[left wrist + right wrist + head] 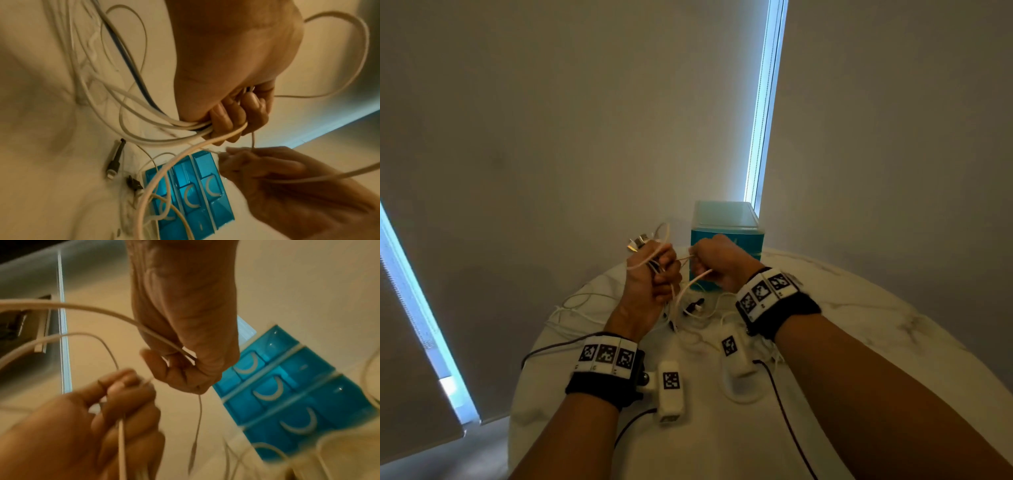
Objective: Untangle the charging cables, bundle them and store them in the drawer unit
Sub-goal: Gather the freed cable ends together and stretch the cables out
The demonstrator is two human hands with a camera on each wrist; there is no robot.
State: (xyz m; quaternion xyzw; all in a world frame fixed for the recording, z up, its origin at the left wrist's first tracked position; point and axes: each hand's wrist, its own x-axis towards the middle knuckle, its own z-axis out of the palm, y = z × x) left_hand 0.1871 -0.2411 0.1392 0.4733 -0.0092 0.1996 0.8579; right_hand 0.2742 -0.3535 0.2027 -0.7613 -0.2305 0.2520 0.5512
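The left hand point(654, 274) is closed around a bunch of white charging cables point(144, 128) above the table point(859, 308). The right hand point(717, 262) pinches one thin strand beside it. More cables lie in a tangle below. The blue drawer unit point(726, 222) stands behind, its drawers closed. If the right hand pulls hard, the knot may tighten, or a plug may catch.

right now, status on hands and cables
Left hand grips bunched white charging cables. Right hand pinches one strand. Blue plastic drawer unit shut, loose cables in front.
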